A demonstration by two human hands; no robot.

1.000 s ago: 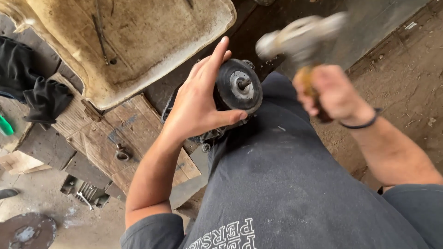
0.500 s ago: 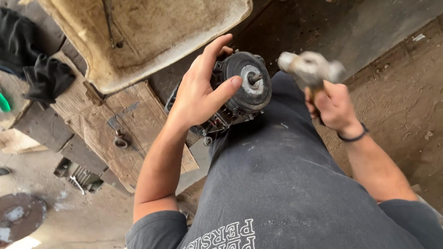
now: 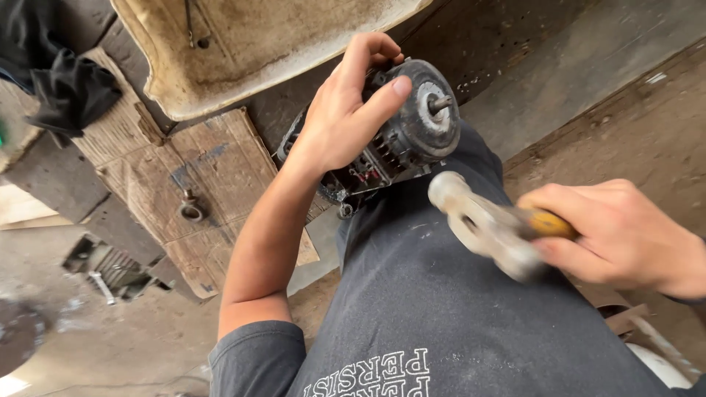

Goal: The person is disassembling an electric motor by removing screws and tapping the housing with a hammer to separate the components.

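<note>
Head view shows me the dark-clothed lap (image 3: 456, 309) filling the lower middle of the frame, and the pale dirty tub (image 3: 250, 51) across the top left, its rim over the worn wooden boards (image 3: 198, 191) below it. A black cloth (image 3: 70, 88) lies at the far left, and a small metal ring (image 3: 191, 212) sits on the boards.

On the knee, upper centre, sits the small electric motor (image 3: 401, 140), its shaft end facing up toward the camera. My left hand (image 3: 346, 117) has its fingers clamped over the motor's casing, thumb stretched toward the end plate.

What has changed: the hammer (image 3: 485, 228) has dropped from its raised place at the upper right half a second ago to just below the motor, blurred with motion. My right hand (image 3: 625, 235) has its fingers wrapped tight on the yellow handle. I judge a blow just landed or missed low; the motor holds its place.
</note>
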